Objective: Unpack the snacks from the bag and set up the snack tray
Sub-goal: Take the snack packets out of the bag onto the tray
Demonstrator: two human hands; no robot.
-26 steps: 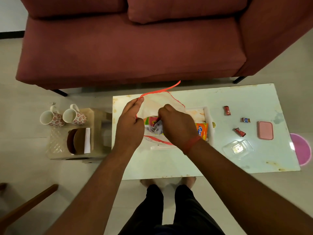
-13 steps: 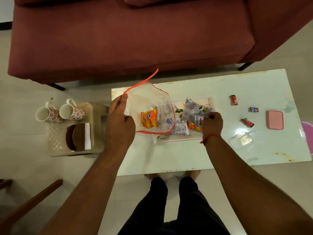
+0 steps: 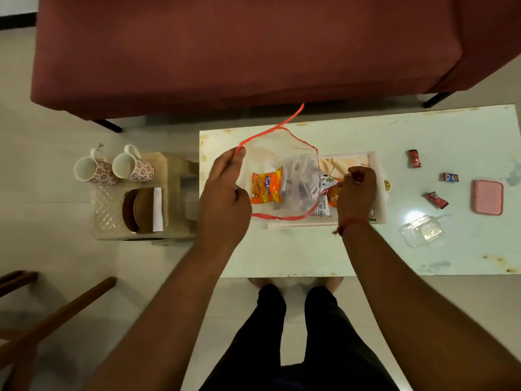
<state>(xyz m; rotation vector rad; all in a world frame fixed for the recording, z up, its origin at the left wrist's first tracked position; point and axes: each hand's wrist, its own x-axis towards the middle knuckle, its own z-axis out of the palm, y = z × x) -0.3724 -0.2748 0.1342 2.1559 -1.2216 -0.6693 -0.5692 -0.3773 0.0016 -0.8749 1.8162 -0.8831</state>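
Observation:
A clear bag [image 3: 298,176] with a red zip rim stands open on the left part of the pale table [image 3: 282,249]. My left hand [image 3: 225,193] pinches the rim at its left side and holds the mouth up. An orange snack packet [image 3: 266,189] lies inside the bag. Just right of the bag is the white tray [image 3: 379,187]. My right hand [image 3: 356,196] is low over the tray, its fingers curled at the edge of a white and orange snack packet [image 3: 324,193] that lies there. The hand hides much of the tray's inside.
Three small wrapped candies [image 3: 436,200] lie right of the tray, with a pink lid [image 3: 487,196] and a clear plastic container [image 3: 423,231] beyond. Left of the table is a beige stool [image 3: 169,176] with two mugs [image 3: 135,166] and brown plates [image 3: 138,211]. A red sofa [image 3: 239,52] stands behind.
My right hand came out of the bag with a silver-white packet, carried it right and lowered it onto the tray. My left hand kept hold of the bag's rim.

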